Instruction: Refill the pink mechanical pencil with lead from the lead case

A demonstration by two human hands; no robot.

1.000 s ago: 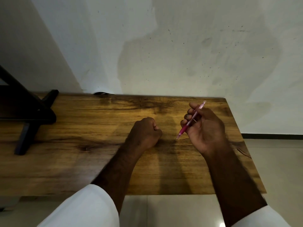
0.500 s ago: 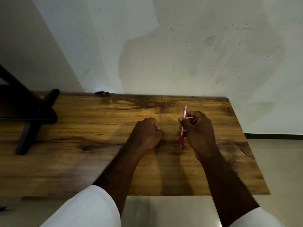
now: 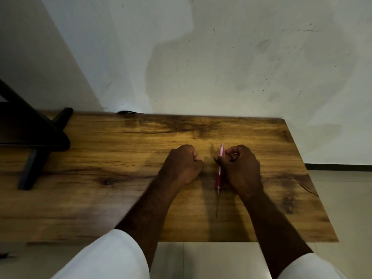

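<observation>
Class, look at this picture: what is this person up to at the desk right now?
A person in white sleeves works at a wooden table. The right hand holds a pink mechanical pencil upright, its tip on or just above the tabletop, pinched near its top end. The left hand rests beside it as a closed fist; whether it hides anything cannot be told. No lead case is in view.

Your left hand (image 3: 182, 165) rests balled in a fist, while your right hand (image 3: 239, 168) curls, thumb and fingers pinched together.
</observation>
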